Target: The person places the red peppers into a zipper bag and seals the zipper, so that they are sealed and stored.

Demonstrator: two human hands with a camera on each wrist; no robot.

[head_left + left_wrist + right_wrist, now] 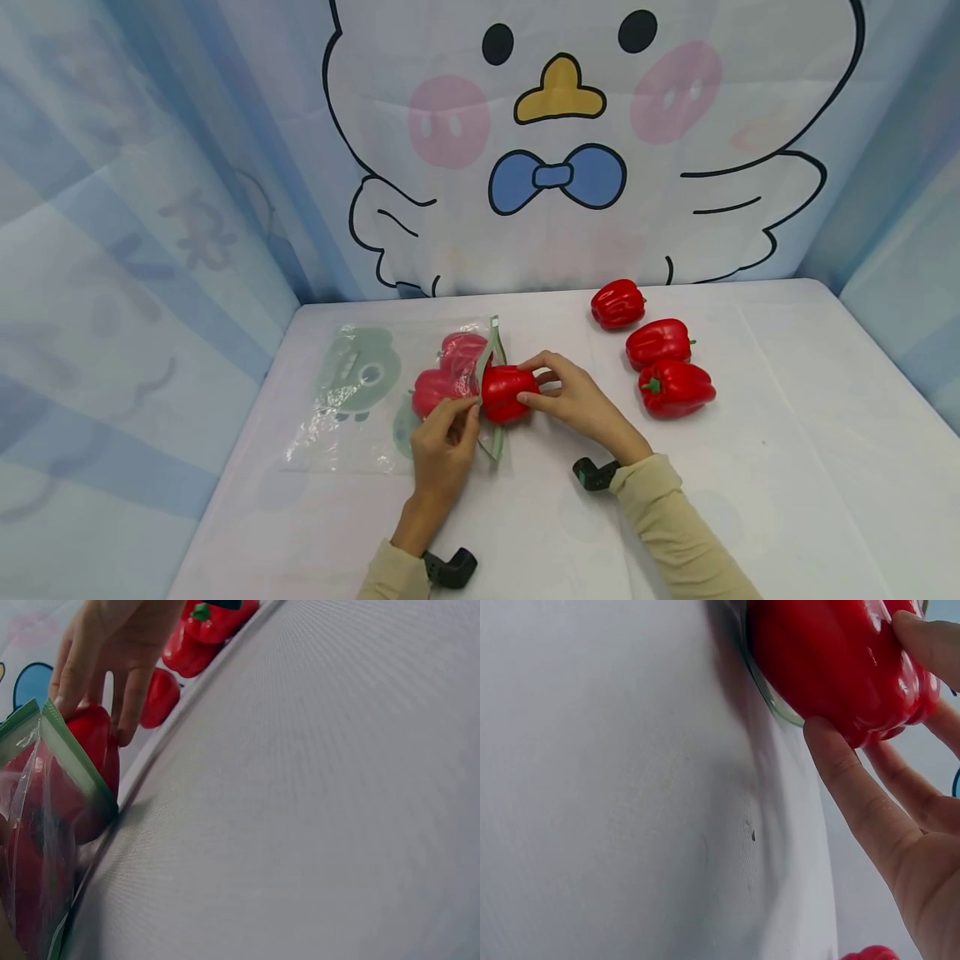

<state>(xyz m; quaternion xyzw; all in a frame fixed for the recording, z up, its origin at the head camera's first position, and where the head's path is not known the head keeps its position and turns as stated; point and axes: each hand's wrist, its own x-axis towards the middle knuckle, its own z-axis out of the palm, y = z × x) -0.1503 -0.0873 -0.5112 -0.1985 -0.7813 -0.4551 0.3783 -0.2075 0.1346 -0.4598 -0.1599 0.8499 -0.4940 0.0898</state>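
A clear zip bag (pixel 311 433) with a green zip edge lies on the table, its mouth facing right. Inside it are red bell peppers (pixel 432 392), seen through the plastic. At the mouth, another red bell pepper (pixel 504 395) is partly within the bag. My right hand (pixel 573 398) grips that pepper's outer end between thumb and fingers; the right wrist view shows the fingertips on its glossy skin. My left hand (pixel 444 446) pinches the bag's near edge at the opening. In the left wrist view the green zip strip (pixel 79 757) crosses the pepper.
Toward the back right of the white table (pixel 787 467) lie three more red bell peppers, one farthest back (pixel 618 304), one in the middle (pixel 659 343) and one nearest (pixel 677 388). A curtain with a cartoon bird (pixel 555 242) hangs behind the table.
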